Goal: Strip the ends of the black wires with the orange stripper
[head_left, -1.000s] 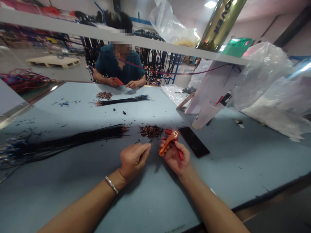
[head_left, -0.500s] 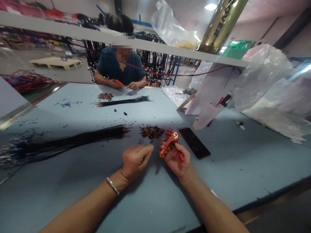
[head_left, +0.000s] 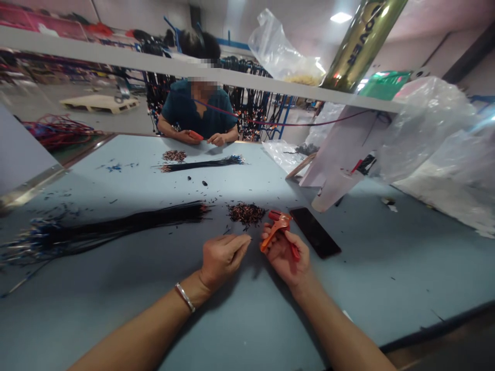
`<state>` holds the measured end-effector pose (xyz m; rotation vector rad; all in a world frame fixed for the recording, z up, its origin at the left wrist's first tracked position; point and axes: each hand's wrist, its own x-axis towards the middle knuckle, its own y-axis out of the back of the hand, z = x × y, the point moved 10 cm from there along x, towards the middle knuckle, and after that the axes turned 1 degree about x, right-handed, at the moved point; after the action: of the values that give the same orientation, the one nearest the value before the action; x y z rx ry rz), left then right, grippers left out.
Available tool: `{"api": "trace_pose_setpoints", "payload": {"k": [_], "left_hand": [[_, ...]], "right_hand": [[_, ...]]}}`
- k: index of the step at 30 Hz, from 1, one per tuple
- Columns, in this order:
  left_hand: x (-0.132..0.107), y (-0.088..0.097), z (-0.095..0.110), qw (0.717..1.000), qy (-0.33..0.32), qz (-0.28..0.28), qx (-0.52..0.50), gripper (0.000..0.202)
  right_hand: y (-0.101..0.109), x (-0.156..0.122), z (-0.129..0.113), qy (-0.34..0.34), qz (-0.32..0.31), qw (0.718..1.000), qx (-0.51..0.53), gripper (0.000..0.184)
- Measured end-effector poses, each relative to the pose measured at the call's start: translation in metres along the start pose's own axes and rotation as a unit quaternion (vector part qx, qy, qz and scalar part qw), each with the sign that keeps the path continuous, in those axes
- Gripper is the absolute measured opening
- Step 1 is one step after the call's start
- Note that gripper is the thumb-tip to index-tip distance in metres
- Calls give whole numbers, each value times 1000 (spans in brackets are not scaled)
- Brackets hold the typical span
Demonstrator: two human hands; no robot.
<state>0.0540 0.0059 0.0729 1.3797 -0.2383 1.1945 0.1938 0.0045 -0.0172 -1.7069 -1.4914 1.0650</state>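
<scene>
Orange-red wire strippers (head_left: 281, 222) rest in my right hand (head_left: 288, 263), the fingers wrapped round the handles and the jaws pointing away from me. My left hand (head_left: 224, 260) is closed in a pinch just to the left of the tool, apart from it. Whatever may be between those fingertips is too small or hidden to make out. Beyond both hands lies a small pile of dark and copper-coloured wire scraps (head_left: 246, 213). A long bundle of black wires (head_left: 131, 226) lies to the left, with bare copper-coloured ends towards the pile and blue-and-silver tips at the far left.
A dark phone (head_left: 315, 232) lies right of my right hand. Across the table (head_left: 216, 330) a co-worker (head_left: 199, 111) holds a red tool near another wire bundle (head_left: 203, 164) and scrap pile (head_left: 174, 155). A white shelf bar (head_left: 251, 77) crosses above; plastic bags (head_left: 425, 123) crowd the right.
The whole view has shifted a little, so everything appears slightly further right and lower. Both hands keep nearly the same pose, and the wire strippers stay in my right hand.
</scene>
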Motion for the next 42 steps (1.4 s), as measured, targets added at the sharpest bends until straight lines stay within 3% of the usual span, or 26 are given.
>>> {"api": "trace_pose_setpoints", "payload": {"k": [6,15,21,27,31,38,42], "left_hand": [[1,6,2,999,-7,32,2,24],[-1,1,-8,999,34,21,-36,20],[-2,0,-22,995,100,19,-19,19],[-5,-2,-40,985,173,11,-27,22],[-1,3,-30,991,128,10,-26,22],[2,16,26,994,-91,44,29,16],[0,14,26,993,-98,51,38,14]], "right_hand": [[1,1,0,5,-23,1000,-6,23],[-8,-4,6,-7,-53,998,-21,29],[-30,-14,16,-34,-131,988,-79,35],[-30,-15,24,-59,-142,985,-77,38],[-34,-18,32,-77,-162,980,-80,39],[-31,-16,39,-66,-150,978,-130,30],[-34,-16,36,-37,-148,973,-172,27]]}}
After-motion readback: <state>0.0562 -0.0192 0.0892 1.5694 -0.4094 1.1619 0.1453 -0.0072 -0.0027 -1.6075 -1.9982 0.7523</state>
